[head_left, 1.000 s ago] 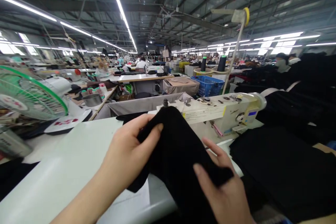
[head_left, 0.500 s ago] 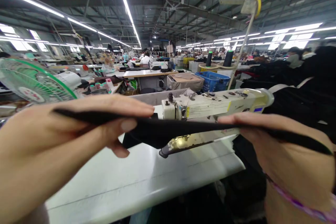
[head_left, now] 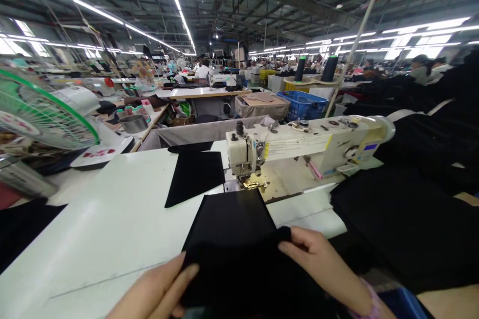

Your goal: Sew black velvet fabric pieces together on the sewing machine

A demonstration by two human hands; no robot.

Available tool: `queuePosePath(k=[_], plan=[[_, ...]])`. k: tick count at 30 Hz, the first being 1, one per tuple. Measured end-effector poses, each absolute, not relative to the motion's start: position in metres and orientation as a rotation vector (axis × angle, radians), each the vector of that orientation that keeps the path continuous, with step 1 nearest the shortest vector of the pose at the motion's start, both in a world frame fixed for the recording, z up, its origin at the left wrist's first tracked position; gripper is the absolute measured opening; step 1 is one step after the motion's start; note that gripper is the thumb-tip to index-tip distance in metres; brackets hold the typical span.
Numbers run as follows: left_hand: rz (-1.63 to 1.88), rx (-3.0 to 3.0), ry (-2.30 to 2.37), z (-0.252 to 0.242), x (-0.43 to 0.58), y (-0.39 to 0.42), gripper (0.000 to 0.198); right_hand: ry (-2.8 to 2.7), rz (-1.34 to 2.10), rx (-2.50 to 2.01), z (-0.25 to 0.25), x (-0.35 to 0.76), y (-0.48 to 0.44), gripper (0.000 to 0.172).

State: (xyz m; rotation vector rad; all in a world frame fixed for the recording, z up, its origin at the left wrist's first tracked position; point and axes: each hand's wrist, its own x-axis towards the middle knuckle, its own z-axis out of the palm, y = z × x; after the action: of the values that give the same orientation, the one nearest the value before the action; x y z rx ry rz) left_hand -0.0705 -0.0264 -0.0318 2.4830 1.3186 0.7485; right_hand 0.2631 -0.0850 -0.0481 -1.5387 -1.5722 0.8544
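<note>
Between my hands hangs a black fabric piece, its far edge lying on the white table just in front of the sewing machine. My left hand pinches its left side near the bottom of the view. On the right side, my right hand grips the fabric's edge between thumb and fingers, with a bit folded up at the fingertips. Left of the machine's needle area lies another black fabric piece, flat on the table. The fabric's near end is dark and runs out of view.
The white sewing table spreads to the left. A green-rimmed fan stands at the left. More black fabric is heaped at the right. Behind the machine are a blue basket and two black thread cones.
Both hands have come down from in front of my view, toward the table. The fabric, seen edge-on before, now lies broad side up before the machine.
</note>
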Motion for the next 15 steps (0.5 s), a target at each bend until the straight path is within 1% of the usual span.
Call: queuePosePath(k=[1, 2, 4, 6, 8, 10, 13, 15], plan=[[0.690, 2.469, 1.357, -0.031, -0.064, -0.017, 0.028, -1.568, 0.744, -1.574, -0.056, 0.258, -0.071, 0.032], [0.611, 2.448, 1.419, -0.030, -0.056, -0.006, 0.029, -1.566, 0.646, -1.593, -0.064, 0.254, -0.057, 0.032], [0.446, 2.415, 1.583, -0.028, -0.040, 0.018, 0.030, -1.551, 0.509, -1.597, -0.075, 0.247, -0.028, 0.023], [0.373, 2.385, 1.721, -0.029, -0.027, 0.043, 0.027, -1.525, 0.450, -1.596, -0.083, 0.240, -0.002, 0.011], [0.423, 2.339, 1.777, -0.037, -0.018, 0.065, 0.016, -1.491, 0.410, -1.613, -0.091, 0.236, 0.019, 0.007], [0.450, 2.267, 1.771, -0.048, -0.014, 0.082, 0.009, -1.452, 0.399, -1.633, -0.098, 0.233, 0.032, 0.009], [0.461, 2.185, 1.702, -0.062, -0.014, 0.096, 0.019, -1.397, 0.420, -1.617, -0.105, 0.231, 0.040, 0.012], [0.525, 2.134, 1.654, -0.066, -0.014, 0.095, 0.021, -1.364, 0.455, -1.562, -0.107, 0.232, 0.038, 0.010]])
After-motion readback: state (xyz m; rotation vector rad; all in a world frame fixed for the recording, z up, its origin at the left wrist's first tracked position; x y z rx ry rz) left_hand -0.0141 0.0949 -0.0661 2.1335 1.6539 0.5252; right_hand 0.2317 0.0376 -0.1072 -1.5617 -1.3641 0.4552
